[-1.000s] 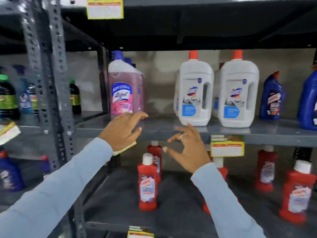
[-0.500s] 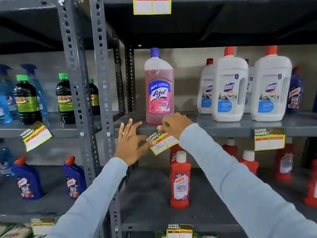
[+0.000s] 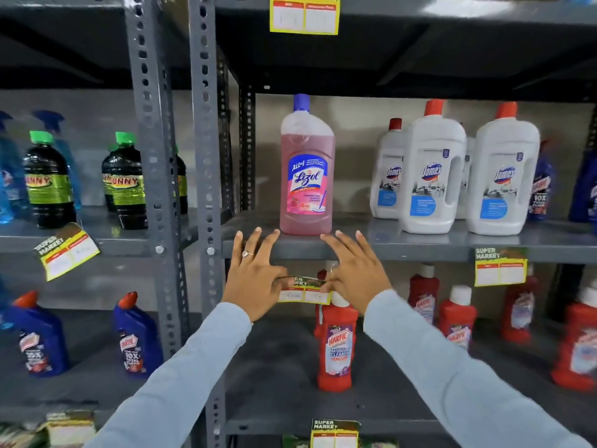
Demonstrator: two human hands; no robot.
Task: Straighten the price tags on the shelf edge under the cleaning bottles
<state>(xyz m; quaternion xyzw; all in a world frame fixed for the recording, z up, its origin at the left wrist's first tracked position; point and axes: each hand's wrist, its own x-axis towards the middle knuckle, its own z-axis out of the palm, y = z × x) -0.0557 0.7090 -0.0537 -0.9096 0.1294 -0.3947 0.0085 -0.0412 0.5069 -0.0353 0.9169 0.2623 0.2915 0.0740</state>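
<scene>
A yellow price tag (image 3: 305,291) hangs level from the grey shelf edge (image 3: 403,250), under the pink Lizol bottle (image 3: 307,169). My left hand (image 3: 255,273) holds the tag's left end with its thumb, and my right hand (image 3: 352,270) holds the right end. The fingers of both hands lie spread on the shelf edge. Another tag (image 3: 500,266) hangs straight under the white Domex bottles (image 3: 433,169). On the left rack a tag (image 3: 66,250) hangs tilted below dark green-capped bottles (image 3: 48,179).
Grey perforated uprights (image 3: 206,189) divide the two racks. Red Harpic bottles (image 3: 337,344) stand on the shelf below my hands, and blue bottles (image 3: 135,337) at the lower left. More tags hang on the top shelf (image 3: 304,14) and the bottom shelf (image 3: 335,433).
The tag under the Lizol bottle was slanted and now hangs level. My right hand moved from its top corner to its right end; my left hand rose onto the shelf edge.
</scene>
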